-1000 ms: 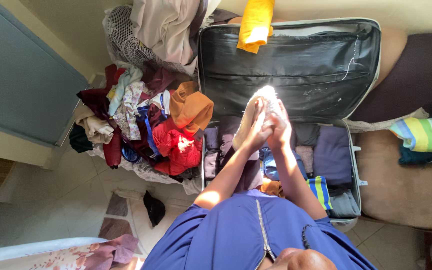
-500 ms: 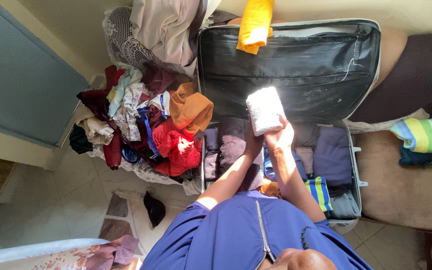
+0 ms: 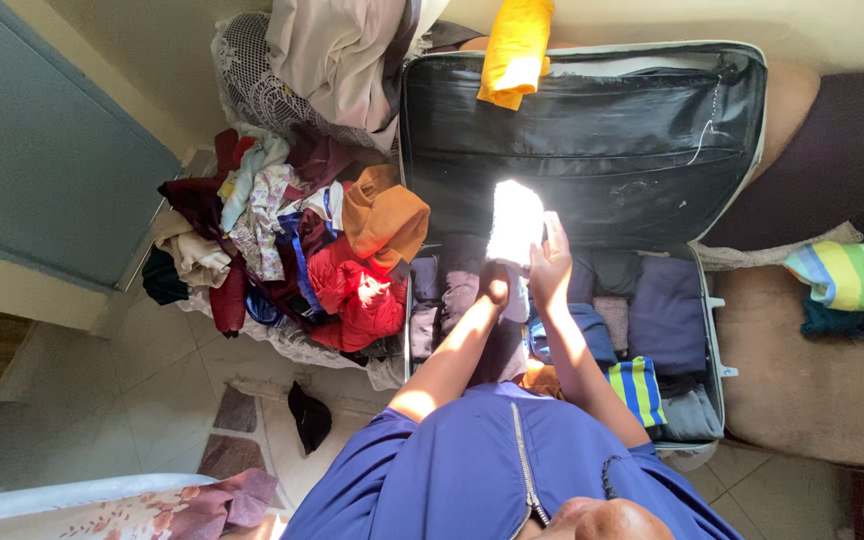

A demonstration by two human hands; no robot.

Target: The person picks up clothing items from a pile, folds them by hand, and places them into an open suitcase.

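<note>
While both hands, the left hand (image 3: 497, 285) and right hand (image 3: 550, 268), grip a folded white towel (image 3: 514, 222), it hangs above the open suitcase (image 3: 652, 120). Packed clothes (image 3: 664, 312) lie below.

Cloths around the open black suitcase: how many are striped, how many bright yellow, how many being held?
Striped: 2, the blue-and-yellow striped cloth in the black suitcase and the pastel striped cloth right of it.
Bright yellow: 1, the yellow cloth over the lid.
Held: 1, the white fluffy folded cloth.
Total: 4

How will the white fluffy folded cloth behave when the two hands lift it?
The white fluffy folded cloth probably stays soft and floppy, since it bends between the left hand and right hand. It looks light, and unlikely to slip.
</note>
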